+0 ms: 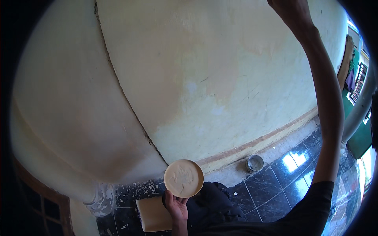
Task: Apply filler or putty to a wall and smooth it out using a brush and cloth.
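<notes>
My left hand (178, 209) grips the lower rim of a shallow round cream-coloured dish (183, 178), thumb at its edge. Wet-looking cream smears lie inside the dish, which I hold low in front of me, near the foot of the wall. My right arm reaches far up along the pale plaster wall (236, 78). Only the wrist and part of my right hand (290, 11) show at the top edge; its fingers are cut off, so whatever they hold is hidden. A dark crack (125, 94) runs down the wall on the left, ending close behind the dish.
A small round bucket (254, 163) stands by the wall's base ledge (220, 167). Beside my left hand a cream rectangular container (154, 214) sits on dark, paint-spotted floor tiles (271, 183). On the left is a rounded column base (103, 200); at the right, a pale pole (360, 114).
</notes>
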Available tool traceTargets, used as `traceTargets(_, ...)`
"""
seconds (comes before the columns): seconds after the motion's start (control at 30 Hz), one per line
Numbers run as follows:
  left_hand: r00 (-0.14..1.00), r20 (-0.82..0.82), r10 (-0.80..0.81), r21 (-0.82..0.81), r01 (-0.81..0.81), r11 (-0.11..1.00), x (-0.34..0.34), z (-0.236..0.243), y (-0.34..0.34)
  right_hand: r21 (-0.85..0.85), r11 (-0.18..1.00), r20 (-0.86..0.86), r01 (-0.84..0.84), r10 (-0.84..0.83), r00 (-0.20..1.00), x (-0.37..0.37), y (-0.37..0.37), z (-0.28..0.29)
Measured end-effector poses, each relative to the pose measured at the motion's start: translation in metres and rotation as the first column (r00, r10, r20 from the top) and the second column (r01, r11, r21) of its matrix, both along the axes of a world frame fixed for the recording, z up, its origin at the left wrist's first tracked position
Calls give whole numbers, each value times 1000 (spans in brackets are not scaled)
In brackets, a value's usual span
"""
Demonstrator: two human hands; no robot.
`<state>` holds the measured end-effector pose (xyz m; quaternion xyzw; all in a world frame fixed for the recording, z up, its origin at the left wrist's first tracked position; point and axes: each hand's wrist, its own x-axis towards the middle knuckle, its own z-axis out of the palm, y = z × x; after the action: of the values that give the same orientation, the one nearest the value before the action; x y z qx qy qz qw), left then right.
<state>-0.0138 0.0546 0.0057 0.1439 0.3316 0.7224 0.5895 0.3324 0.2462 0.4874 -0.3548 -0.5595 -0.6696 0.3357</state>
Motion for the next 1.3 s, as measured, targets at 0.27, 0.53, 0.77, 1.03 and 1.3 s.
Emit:
traceTargets(0.27, 1000, 2, -3, 27, 3, 1000, -5, 0, 3, -781, 614, 34, 114, -141, 989, 2, -1, -170)
traceTargets(0.53, 1000, -22, -21, 26, 21, 999, 0, 4, 2, -293, 956, 204, -20, 83, 975, 23, 4, -17)
traceTargets(0.77, 998, 62, -26, 30, 25, 999, -4, -8, 0, -25, 996, 87, 84, -82, 993, 11, 11, -119)
traceTargets(1.03, 1000, -2, 9, 6, -9, 1000, -11, -9, -2, -707, 705, 151, 60, 68, 986, -61, -28, -170)
traceTargets(1.3, 1000, 2, 23, 10, -23, 1000, -17, -12, -4, -4, 1000, 128, -26, 26, 991, -77, 4, -28)
